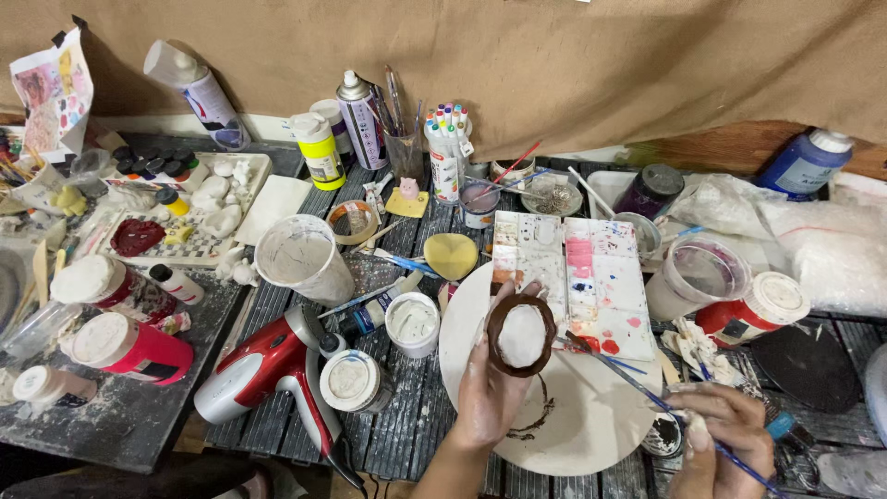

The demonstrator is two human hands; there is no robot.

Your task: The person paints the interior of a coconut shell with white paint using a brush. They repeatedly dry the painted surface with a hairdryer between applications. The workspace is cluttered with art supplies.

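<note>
Head view: left hand (490,388) fingers grip brown-rimmed plaster disc (522,334); right hand (725,434) pinches thin brush (647,388).

Paint jars, spray cans and bottles crowd my worktop.

Far left lie two pink jars (129,346) with white lids, labels dark; a small white-capped bottle (176,284) lies just beside the upper one. A white spray can (196,91) with a red and blue label leans on the back wall. A yellow bottle (319,152) with a white cap stands near a grey spray can (361,118) bearing a purple label. A blue bottle (805,159) stands at far right, and a red jar (753,310), white-lidded with a dark label, lies on its side below it.
</note>
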